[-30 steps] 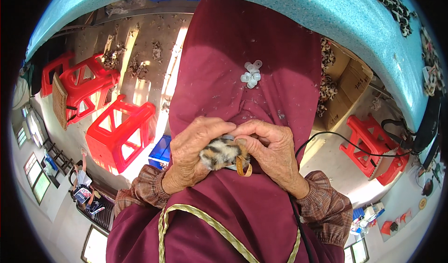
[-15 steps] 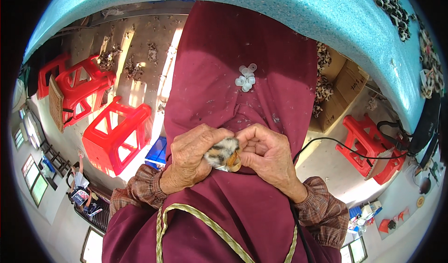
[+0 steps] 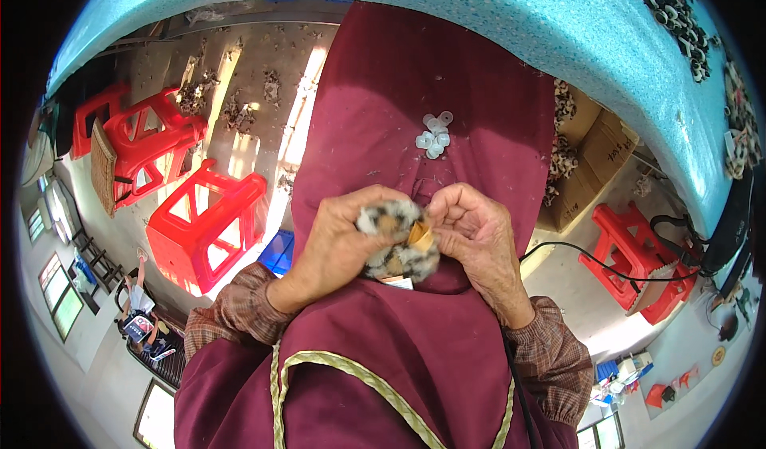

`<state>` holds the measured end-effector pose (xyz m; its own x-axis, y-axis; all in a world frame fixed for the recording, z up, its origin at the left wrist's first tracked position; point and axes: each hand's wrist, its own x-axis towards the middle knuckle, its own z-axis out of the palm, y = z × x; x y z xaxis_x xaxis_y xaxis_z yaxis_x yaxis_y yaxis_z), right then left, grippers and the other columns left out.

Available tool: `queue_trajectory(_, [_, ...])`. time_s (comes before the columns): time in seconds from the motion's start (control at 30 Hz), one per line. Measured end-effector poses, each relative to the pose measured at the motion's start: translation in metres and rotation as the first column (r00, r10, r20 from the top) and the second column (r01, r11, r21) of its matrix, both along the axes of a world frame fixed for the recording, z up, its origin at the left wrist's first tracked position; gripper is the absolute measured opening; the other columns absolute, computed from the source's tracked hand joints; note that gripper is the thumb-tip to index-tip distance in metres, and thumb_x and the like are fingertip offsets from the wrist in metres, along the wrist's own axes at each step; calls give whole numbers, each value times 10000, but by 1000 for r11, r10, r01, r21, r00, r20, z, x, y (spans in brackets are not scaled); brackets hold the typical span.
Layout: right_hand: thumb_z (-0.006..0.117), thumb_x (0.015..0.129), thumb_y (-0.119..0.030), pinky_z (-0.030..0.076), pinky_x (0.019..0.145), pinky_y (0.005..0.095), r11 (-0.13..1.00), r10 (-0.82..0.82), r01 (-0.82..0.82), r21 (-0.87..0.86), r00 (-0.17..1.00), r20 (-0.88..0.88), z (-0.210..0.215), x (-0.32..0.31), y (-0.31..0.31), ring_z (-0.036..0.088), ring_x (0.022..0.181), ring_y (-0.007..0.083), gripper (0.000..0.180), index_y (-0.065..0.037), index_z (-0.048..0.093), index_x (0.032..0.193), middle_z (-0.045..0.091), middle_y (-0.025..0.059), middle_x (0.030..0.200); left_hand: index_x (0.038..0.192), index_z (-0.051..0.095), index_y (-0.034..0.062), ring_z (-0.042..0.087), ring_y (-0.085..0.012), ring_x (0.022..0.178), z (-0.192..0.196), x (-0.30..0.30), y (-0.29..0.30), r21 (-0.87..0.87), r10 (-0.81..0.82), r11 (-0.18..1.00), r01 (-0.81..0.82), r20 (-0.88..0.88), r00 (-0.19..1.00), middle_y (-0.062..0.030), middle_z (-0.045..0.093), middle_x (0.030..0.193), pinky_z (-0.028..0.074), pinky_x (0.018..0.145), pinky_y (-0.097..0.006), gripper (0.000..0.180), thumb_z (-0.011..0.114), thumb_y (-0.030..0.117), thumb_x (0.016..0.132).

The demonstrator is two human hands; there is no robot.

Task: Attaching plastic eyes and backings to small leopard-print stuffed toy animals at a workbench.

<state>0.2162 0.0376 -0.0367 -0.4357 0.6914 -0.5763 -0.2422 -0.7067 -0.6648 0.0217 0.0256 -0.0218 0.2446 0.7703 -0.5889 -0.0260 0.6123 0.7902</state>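
My left hand [image 3: 331,242] is closed around a small furry plush piece [image 3: 383,219], spotted white, black and tan. An orange part [image 3: 420,235] shows at its right side, and a white tag-like strip hangs at its lower edge. With thumb and fingertips pinched together, my right hand [image 3: 479,230] grips the edge by the orange part. The plush is slightly blurred, so its exact shape is unclear. A little farther off, a small heap of translucent white plastic discs [image 3: 433,138] lies on the maroon apron [image 3: 359,162] over my lap.
A speckled blue table edge [image 3: 447,20] curves across the far side, with black-and-white pieces [image 3: 674,18] at right. Red stools [image 3: 203,230] stand left, more at right [image 3: 630,250]. A cardboard box [image 3: 594,162] holds furry pieces. A black cable [image 3: 590,256] runs at right. Someone sits far left.
The plush piece has been turned and brought up slightly, showing more of its spotted fur and orange part. Both hands have shifted a little away from my body. The discs lie as before.
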Motion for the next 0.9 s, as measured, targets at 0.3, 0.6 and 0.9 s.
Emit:
queue_trajectory(0.3, [562,788,137,472,685,184,989,-90,82,125,994,62,-14,-15,18,574,752,54,200,-4,538,928,599,15,824,1164,549,-1,637,-178,930,8,1,9,-512,177,850,121,495,851,-80,648,1026,537,852,-341,485,721,-44,712])
queue_trajectory(0.6, [525,953,-268,471,674,214,994,-111,111,5,988,104,-18,4,11,566,776,78,285,-5,582,1046,630,36,879,1248,491,8,632,-212,986,4,5,1,-636,393,759,-138,279,876,-97,634,1099,542,842,-358,548,687,-60,741])
queue_trajectory(0.9, [585,921,-259,357,558,208,981,41,-97,169,951,307,4,-2,10,435,639,38,276,-10,581,803,499,-43,670,1179,532,13,633,-171,943,2,6,6,-648,394,759,-62,382,836,-71,635,1061,535,826,-307,433,665,-52,771])
